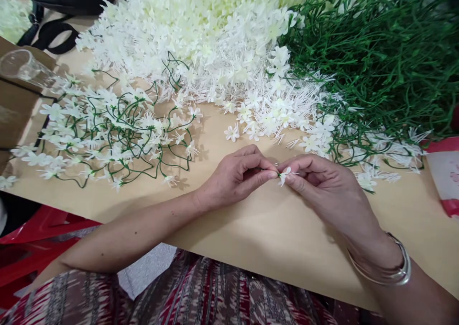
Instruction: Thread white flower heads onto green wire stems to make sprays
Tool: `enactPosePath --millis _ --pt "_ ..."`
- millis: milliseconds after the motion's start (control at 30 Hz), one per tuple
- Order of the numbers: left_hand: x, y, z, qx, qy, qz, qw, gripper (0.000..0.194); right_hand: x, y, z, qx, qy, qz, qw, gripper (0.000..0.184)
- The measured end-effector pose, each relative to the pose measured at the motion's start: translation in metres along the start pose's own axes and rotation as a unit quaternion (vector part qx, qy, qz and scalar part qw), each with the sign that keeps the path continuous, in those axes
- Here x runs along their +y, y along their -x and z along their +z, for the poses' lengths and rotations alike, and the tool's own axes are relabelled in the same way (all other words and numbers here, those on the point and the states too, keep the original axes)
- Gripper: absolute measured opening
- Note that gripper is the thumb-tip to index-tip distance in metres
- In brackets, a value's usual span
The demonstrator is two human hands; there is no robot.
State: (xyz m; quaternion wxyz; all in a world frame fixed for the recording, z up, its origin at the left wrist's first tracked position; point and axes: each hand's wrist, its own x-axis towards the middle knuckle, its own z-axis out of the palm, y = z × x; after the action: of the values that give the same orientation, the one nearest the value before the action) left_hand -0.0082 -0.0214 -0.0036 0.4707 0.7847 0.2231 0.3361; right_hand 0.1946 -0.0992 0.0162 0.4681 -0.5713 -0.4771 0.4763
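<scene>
Right of centre in the frame, a small white flower (284,175) is held above the tabletop (247,234). The left hand (238,176) pinches its green base between closed fingers; the right hand (330,186) pinches its opposite side. It seems feather-light, its petals soft and easily creased, the base the firmer hold.

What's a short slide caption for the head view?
Left hand and right hand pinch a white artificial flower before heaps of loose blossoms and green artificial stems.
</scene>
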Motion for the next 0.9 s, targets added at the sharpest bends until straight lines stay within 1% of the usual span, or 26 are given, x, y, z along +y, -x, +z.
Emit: enactPosePath --millis 200,367,500,600,667,733,767,800,833,867,900 --pt "0.0 0.0 0.0 -0.005 -0.019 0.003 1.0 0.023 0.001 0.002 0.001 -0.003 0.03 -0.008 1.0 0.023" --pt "-0.003 0.0 -0.001 -0.001 -0.011 0.007 1.0 0.023 0.002 0.0 0.002 -0.005 0.058 -0.016 0.998 0.029" --pt "-0.006 -0.001 0.001 0.002 0.008 0.015 1.0 0.025 -0.002 -0.001 0.003 -0.006 0.05 -0.026 0.998 0.028" --pt "0.002 -0.004 -0.002 -0.006 0.032 0.011 0.999 0.027 -0.005 0.004 0.003 0.011 0.042 -0.032 0.999 0.022" --pt "0.011 -0.007 -0.011 0.007 0.016 0.022 1.0 0.026 -0.005 0.009 0.001 0.039 0.023 -0.041 0.998 0.019" --pt "0.02 -0.011 -0.026 0.053 -0.053 0.05 0.996 0.023 -0.004 0.011 -0.001 0.072 0.004 -0.05 0.996 0.018" --pt "0.023 -0.012 -0.037 0.096 -0.11 0.073 0.987 0.021 -0.003 0.011 -0.002 0.085 0.0 -0.05 0.995 0.017" --pt "0.025 -0.013 -0.048 0.154 -0.179 0.094 0.967 0.021 -0.002 0.01 -0.003 0.095 0.0 -0.049 0.994 0.016" --pt "0.026 -0.014 -0.061 0.228 -0.251 0.118 0.933 0.02 -0.001 0.009 -0.004 0.101 0.003 -0.048 0.994 0.015" --pt "0.026 -0.014 -0.074 0.307 -0.321 0.136 0.886 0.019 0.0 0.008 -0.004 0.103 0.006 -0.047 0.994 0.015" --pt "0.024 -0.014 -0.087 0.353 -0.387 0.11 0.844 0.019 0.001 0.006 -0.004 0.104 0.01 -0.046 0.993 0.016"
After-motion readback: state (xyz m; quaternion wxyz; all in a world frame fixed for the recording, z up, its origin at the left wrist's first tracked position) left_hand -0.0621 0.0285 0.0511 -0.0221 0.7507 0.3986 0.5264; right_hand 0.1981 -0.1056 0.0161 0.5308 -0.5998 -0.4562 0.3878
